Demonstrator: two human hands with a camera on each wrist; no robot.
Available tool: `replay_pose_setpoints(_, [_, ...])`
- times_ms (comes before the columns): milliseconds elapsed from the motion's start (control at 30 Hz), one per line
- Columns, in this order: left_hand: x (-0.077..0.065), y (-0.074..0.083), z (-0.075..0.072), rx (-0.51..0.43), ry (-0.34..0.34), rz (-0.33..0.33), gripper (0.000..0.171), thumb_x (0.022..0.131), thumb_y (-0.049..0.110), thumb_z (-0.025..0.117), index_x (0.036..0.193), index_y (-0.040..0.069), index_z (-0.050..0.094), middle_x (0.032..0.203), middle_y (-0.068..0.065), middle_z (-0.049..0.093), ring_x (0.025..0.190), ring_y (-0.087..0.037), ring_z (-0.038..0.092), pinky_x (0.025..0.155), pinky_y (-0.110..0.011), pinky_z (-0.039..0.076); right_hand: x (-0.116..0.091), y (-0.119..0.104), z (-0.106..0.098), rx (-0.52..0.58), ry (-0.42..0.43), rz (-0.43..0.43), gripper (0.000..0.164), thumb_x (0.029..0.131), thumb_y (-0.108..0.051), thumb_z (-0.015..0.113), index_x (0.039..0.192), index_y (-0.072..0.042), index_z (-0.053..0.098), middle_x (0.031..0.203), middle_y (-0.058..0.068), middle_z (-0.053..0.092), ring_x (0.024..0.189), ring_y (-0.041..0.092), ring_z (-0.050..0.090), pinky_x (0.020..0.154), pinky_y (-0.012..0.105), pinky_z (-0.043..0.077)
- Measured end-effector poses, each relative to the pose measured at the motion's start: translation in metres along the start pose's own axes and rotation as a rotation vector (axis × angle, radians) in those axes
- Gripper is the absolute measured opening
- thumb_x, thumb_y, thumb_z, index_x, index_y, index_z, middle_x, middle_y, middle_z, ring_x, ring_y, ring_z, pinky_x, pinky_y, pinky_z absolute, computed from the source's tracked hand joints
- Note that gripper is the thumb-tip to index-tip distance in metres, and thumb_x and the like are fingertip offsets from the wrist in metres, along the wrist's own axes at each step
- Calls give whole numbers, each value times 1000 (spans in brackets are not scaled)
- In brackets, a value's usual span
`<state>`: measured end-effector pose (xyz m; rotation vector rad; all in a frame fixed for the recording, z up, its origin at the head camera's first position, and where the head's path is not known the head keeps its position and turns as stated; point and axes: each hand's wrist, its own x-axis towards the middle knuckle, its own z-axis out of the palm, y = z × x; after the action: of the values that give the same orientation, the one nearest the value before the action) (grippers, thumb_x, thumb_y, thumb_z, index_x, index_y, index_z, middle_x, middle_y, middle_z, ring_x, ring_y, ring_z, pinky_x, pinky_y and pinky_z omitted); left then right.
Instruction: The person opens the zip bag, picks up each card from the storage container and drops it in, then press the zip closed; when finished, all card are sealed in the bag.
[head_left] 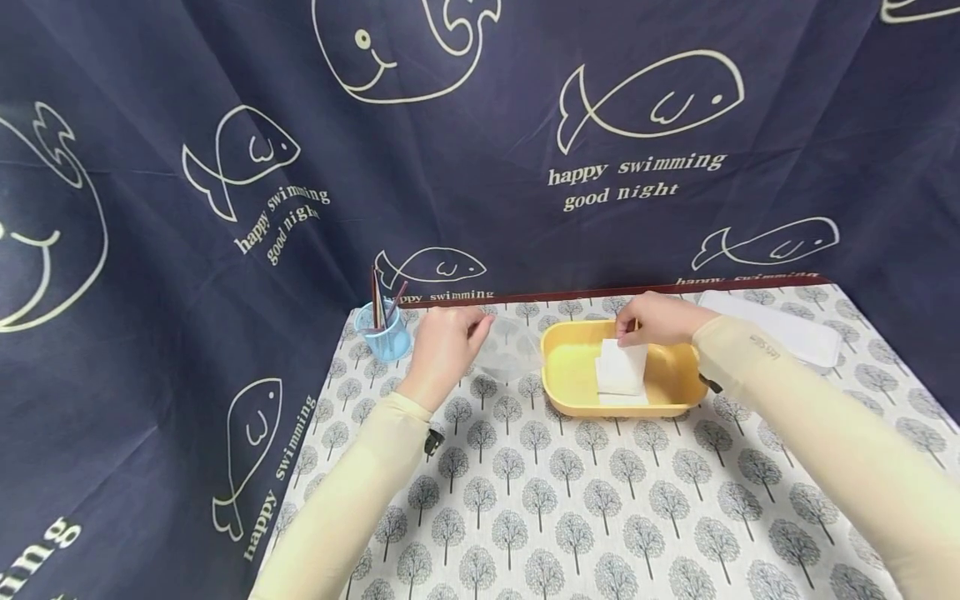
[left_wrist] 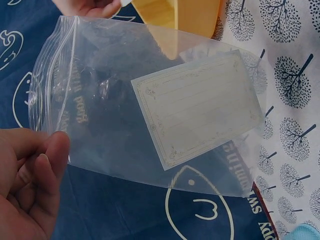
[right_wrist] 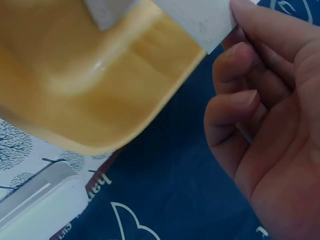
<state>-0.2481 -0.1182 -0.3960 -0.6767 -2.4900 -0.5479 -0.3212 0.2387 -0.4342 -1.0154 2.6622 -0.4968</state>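
Card (head_left: 626,362), white and flat, sits right of centre in the head view, over the yellow basket (head_left: 570,379). The right hand (head_left: 660,319) pinches it by its upper edge between thumb and fingertips; in the right wrist view its other fingers bend loosely at the right of the frame. It looks like thin, light stock: almost weightless, stiff enough to stay flat, but likely to crease under a hard squeeze, so an edge or corner seems the best hold. More white paper (head_left: 624,399) shows just below it; how many pieces I cannot tell.

Near the middle of the head view, the left hand (head_left: 448,343) pinches a clear bag (left_wrist: 110,110) between thumb and finger at its zip end, left in the left wrist view. Its film looks soft, slick and floppy, so the ribbed zip strip probably gives the firmest hold. A bordered sheet (left_wrist: 200,107) shows through the film, seemingly inside. Whether the zip is parted is unclear.
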Motion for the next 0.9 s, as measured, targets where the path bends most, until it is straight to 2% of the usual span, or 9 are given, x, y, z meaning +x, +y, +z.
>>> replay_pose_setpoints(300, [1,0,-1,-3,13,-2,14,98,15,75,86,9,79,71,-3,74,55,-14,62,57,-30,54,-8,-14,-19,14,116,30,14,93,-17,78,81,-20,72,72,-11,62,67,11,55,62,30,46])
replay_pose_setpoints(567, [1,-1,-1,4,4,-9,16,100,19,72,91,9,81,73,-3,75,57,-15,64,59,-31,54,-17,-42,-27,-39,352,12,8,92,-20,78,85,-22,73,68,-12,57,64,11,51,60,33,42])
replay_pose_setpoints(733, [2,-1,-1,-1,18,1,13,98,16,74,89,9,81,76,-4,76,60,-16,67,60,-32,56,-17,-61,-30,-64,511,-34,10,90,-17,80,84,-22,73,74,-13,63,62,10,51,63,35,45])
replay_pose_setpoints(900, [2,0,-1,-2,23,5,15,99,16,73,86,9,80,74,-3,75,58,-16,65,60,-32,55,-15,-78,-36,-55,581,-59,11,87,-16,83,84,-22,75,74,-16,65,65,9,55,64,33,48])
